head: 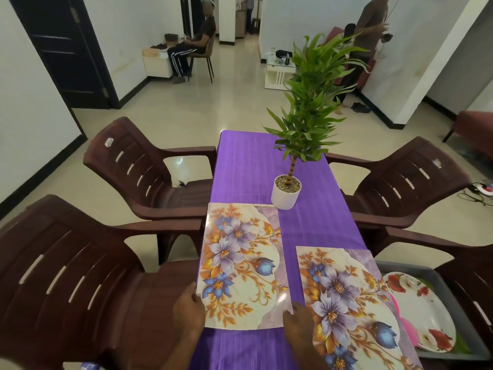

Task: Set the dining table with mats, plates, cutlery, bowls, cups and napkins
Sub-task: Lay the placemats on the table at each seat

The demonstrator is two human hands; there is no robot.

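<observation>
**Desk:** What's the widest thing in the shot?

**Photographer:** A narrow worktop [248, 166] under a purple cloth, flanked by brown plastic chairs [128, 166]. A potted plant [286, 192] stands mid-worktop, towards the right edge.

**Desk:** And the task's things?

**Photographer:** Two floral mats. The left mat [240, 263] lies along the left edge; the right mat [354, 311] sits at the near right corner and overhangs that edge. Beside it, off the worktop on the right, a grey tray [458, 340] holds a flowered plate [421, 313]. No cutlery, bowls, cups or napkins can be made out.

**Desk:** The hands?

**Photographer:** The left hand [188, 305] pinches the left mat at its near left corner, thumb on top. The right hand [297, 320] rests at that mat's near right corner, where the two mats almost meet; whether it grips or only presses cannot be told.

**Desk:** How will the mat handle?

**Photographer:** It looks thin, light and glossy, likely to slide on the cloth and flex if lifted by one corner. Holding both near corners suits squaring it up. The plate looks more breakable; best taken by its rim with both hands.
</observation>
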